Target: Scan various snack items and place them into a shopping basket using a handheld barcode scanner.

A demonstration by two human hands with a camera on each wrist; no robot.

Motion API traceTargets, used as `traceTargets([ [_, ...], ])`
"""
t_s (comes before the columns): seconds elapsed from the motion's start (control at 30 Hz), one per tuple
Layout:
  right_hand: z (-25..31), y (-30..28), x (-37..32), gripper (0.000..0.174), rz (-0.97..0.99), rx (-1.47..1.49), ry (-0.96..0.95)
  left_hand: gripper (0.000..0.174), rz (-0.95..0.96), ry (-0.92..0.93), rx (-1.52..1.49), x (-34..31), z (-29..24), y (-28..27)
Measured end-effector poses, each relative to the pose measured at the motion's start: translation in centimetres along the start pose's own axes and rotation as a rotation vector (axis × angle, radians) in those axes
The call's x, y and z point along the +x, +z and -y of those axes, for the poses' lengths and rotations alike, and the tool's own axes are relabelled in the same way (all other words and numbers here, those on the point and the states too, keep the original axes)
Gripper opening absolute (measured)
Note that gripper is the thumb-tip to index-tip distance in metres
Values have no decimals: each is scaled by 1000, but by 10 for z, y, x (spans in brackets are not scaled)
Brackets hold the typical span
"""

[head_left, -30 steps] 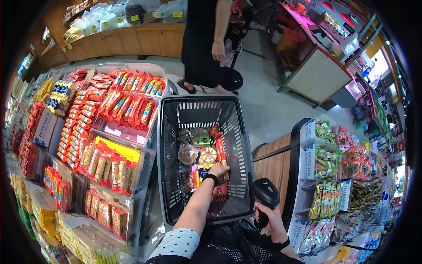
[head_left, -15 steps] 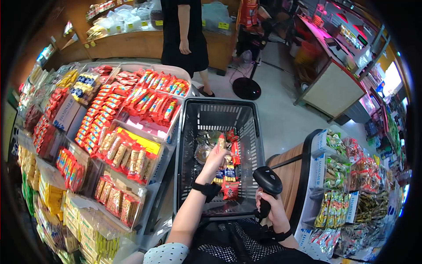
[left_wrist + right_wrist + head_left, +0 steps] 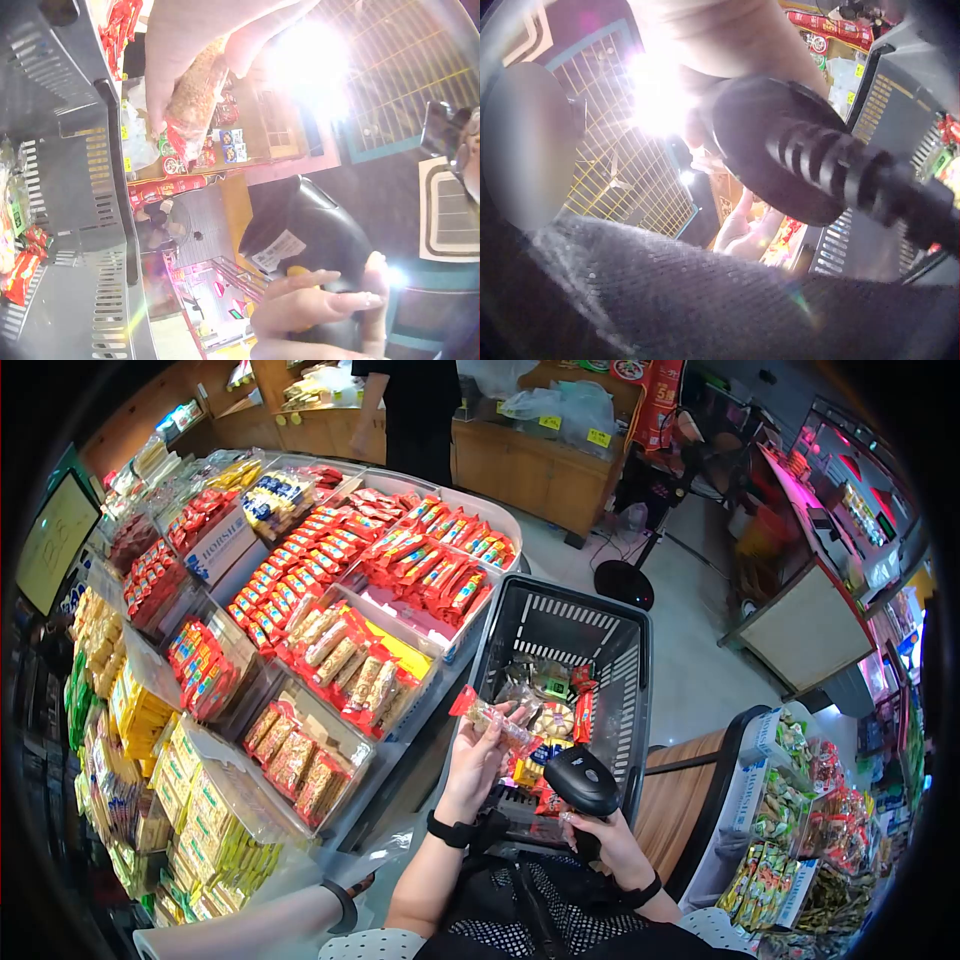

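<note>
My left hand [image 3: 468,768] pinches a snack bar [image 3: 199,94] in a clear wrapper with red ends, lifted at the left side of the black shopping basket [image 3: 572,622]. A grainy bar shows through the wrapper in the left wrist view. My right hand [image 3: 622,852] grips the handle of a black barcode scanner [image 3: 582,780], its head over the basket's near right part. A ribbed cable [image 3: 817,154] leaves the scanner's handle in the right wrist view. Inside the basket lie a round pack [image 3: 553,720], a red stick-shaped pack [image 3: 583,717] and other wrapped goods, partly hidden by the scanner.
Bins of wrapped bars [image 3: 370,680] fill the display on the left. A shelf of bagged snacks [image 3: 785,810] stands at the right. Beyond the basket are a fan base [image 3: 624,585] and a counter [image 3: 805,625]. A person in black [image 3: 422,420] stands at the back.
My left hand has come up out of the basket with the snack bar and moved to its left side. The scanner has turned and shifted over the basket. The head view has swung left.
</note>
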State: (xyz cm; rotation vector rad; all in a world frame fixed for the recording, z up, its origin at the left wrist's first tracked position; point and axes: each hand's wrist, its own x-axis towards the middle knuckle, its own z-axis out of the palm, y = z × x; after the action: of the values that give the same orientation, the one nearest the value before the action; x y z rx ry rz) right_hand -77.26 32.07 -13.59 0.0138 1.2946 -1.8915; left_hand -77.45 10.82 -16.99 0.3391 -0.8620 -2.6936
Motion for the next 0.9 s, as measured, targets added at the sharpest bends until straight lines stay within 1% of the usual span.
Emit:
traceTargets([
  [0.07, 2, 7, 4, 19, 25, -26, 15, 36, 73, -3, 27, -9, -5, -1],
  [0.17, 2, 12, 7, 17, 77, -35, 20, 35, 85, -28, 26, -18, 0, -6],
  [0.23, 4, 14, 8, 17, 116, -25, 21, 40, 101, -64, 12, -23, 2, -8],
  [0.3, 3, 20, 5, 14, -18, -85, 51, 40, 75, -85, 17, -24, 0, -10],
  [0.37, 1, 21, 3, 15, -16, -106, 43, 38, 59, -49, 14, -24, -4, -15],
  [0.43, -2, 15, 1, 16, -18, -88, 33, 35, 7, 9, 191, -21, -15, -17],
  [0.47, -1, 20, -1, 17, -89, -86, 44, 34, 1, 99, 221, -17, -23, -13],
  [0.5, -1, 21, -2, 17, -71, -93, 46, 33, -40, 143, 324, -12, -34, -17],
  [0.57, -1, 21, -3, 15, -81, -63, -9, 31, -173, 410, 573, 6, -44, -37],
  [0.6, 0, 24, -4, 14, -113, -55, -3, 35, -251, 489, 786, 11, -61, -44],
  [0.63, -2, 21, -4, 14, -102, -59, -5, 39, -328, 563, 996, 17, -81, -52],
  [0.7, -8, 11, -6, 20, -83, -168, -30, 44, -434, 811, 1709, 25, -129, -61],
  [0.77, -11, 10, -9, 20, -80, -198, -47, 47, -513, 858, 2006, 43, -165, -76],
  [0.83, -7, 10, -12, 19, -146, -232, -45, 47, -534, 916, 2133, 57, -192, -90],
  [0.87, -8, 9, -13, 19, -177, -220, -35, 46, -506, 867, 2180, 63, -202, -99],
  [0.9, -5, 8, -13, 19, -177, -212, -44, 42, -479, 938, 2258, 71, -210, -107],
])
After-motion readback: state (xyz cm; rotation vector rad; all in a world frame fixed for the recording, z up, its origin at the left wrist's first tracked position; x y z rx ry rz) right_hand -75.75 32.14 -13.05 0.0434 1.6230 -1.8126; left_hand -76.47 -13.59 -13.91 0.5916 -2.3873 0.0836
